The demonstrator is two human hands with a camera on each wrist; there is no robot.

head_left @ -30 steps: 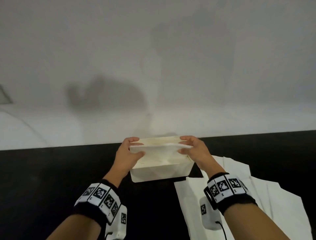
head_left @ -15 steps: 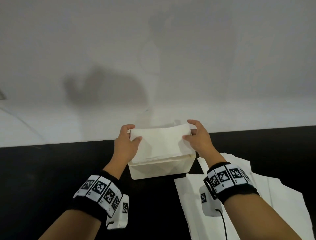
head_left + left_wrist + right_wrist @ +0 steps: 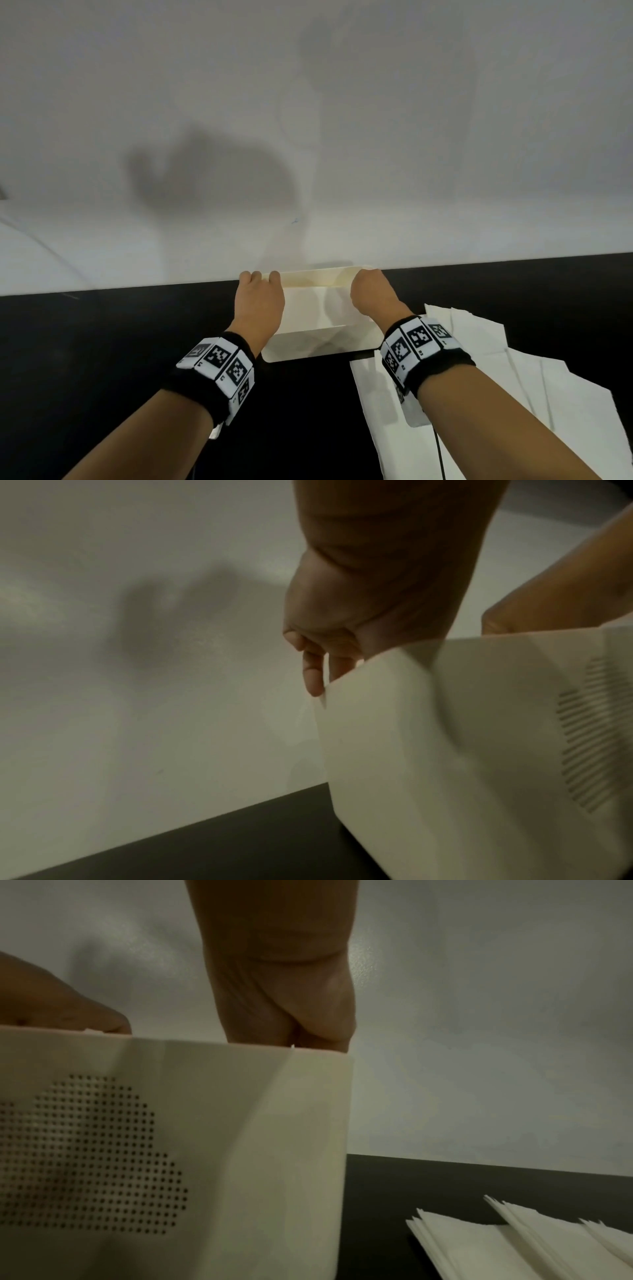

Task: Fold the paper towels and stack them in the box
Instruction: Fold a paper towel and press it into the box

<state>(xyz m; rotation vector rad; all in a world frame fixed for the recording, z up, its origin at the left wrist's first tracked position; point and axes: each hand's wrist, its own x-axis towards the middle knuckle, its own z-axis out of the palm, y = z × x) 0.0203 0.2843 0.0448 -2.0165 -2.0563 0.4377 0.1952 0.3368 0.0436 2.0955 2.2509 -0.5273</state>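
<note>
A cream plastic box (image 3: pixel 318 342) with perforated walls stands on the black table (image 3: pixel 102 359) against the white wall. A folded white paper towel (image 3: pixel 315 303) lies low inside it. My left hand (image 3: pixel 260 298) reaches into the box's left end and my right hand (image 3: pixel 373 294) into its right end, each holding one end of the towel. The fingers bend down over the rim and are mostly hidden by the box walls. In the right wrist view small white paper edges peek out at the rim beside the right hand (image 3: pixel 284 1010) and the left hand (image 3: pixel 61 1007).
Several unfolded paper towels (image 3: pixel 513 394) lie spread on the table right of the box, partly under my right forearm; their edges (image 3: pixel 514 1245) show in the right wrist view. The wall rises directly behind the box. Bare black tabletop lies to the left.
Both hands have gone down from above the box into it, taking the folded towel from rim height to inside. The box has stayed in place.
</note>
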